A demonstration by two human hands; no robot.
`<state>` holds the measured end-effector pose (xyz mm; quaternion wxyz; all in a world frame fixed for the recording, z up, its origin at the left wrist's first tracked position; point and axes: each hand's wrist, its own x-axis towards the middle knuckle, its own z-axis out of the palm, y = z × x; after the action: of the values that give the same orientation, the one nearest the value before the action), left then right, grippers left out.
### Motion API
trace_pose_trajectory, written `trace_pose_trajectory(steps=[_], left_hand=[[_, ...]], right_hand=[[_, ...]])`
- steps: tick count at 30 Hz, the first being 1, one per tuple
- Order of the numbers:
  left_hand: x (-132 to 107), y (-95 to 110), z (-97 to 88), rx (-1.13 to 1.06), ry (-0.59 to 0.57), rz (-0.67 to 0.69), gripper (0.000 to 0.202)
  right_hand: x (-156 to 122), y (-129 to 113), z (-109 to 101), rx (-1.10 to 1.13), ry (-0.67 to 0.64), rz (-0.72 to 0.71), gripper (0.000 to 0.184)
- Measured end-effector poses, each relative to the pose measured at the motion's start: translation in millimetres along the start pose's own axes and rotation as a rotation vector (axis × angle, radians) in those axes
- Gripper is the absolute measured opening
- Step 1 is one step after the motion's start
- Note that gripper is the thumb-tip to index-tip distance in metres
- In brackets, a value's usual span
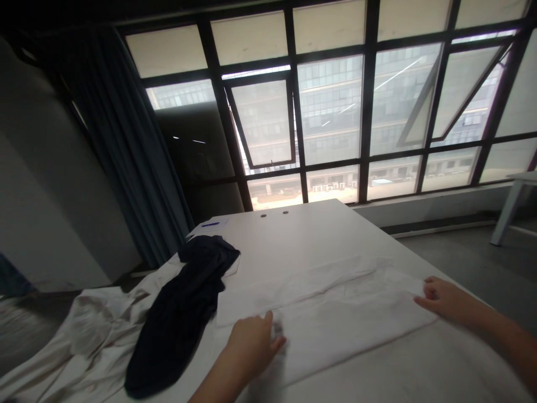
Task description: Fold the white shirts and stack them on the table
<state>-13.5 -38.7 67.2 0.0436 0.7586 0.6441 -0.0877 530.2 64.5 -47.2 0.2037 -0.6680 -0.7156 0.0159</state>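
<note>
The folded white cloth (335,322) lay across the lower middle of the frame, its long axis rising rightward. My right hand (444,299) rested on its right end, fingers open and holding nothing. My left hand (251,344) curled at its near edge, too blurred to tell whether it pinched. A dark navy garment (180,316) lay to the left on the white surface (289,235), beneath tall windows (331,112).

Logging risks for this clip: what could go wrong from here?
The dark garment lies right beside the folded white cloth, so the left hand might drag it along. The crumpled pale cloth seems to slump over the edge of the white table and could slide off.
</note>
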Motion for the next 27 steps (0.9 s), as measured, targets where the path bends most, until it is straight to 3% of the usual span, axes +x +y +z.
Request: trace_pose_trajectory(steps=[2,5,7,10,12,15,22,25,27], left_hand=[[8,9,12.5,-0.005,0.076,0.023,0.047],[18,29,35.9,-0.108,0.171,0.223,0.058],[21,42,48.7,-0.204,0.143,0.380,0.071],[20,53,58.0,-0.282,0.075,0.480,0.077],[20,56,59.3,-0.298,0.060,0.477,0.077],[22,53,62.3,-0.294,0.083,0.449,0.076],[46,16,76.3,-0.216,0.183,0.112,0.083],[50,2,75.5,-0.174,0.168,0.089,0.078],[50,1,75.4,-0.148,0.165,0.102,0.075]], right_hand=[[2,-5,-2,-0.018,-0.042,-0.009,0.052],[4,-30,3,-0.114,0.160,0.004,0.049],[2,-61,13,-0.103,0.212,-0.120,0.046],[-8,-110,33,0.016,0.008,-0.393,0.049],[-15,-132,44,0.063,-0.146,-0.467,0.057],[-20,-140,51,0.083,-0.271,-0.477,0.062],[-18,-127,32,0.071,-0.350,-0.432,0.063],[-20,-128,24,0.069,-0.367,-0.422,0.064],[-20,-127,24,0.061,-0.299,-0.401,0.061]])
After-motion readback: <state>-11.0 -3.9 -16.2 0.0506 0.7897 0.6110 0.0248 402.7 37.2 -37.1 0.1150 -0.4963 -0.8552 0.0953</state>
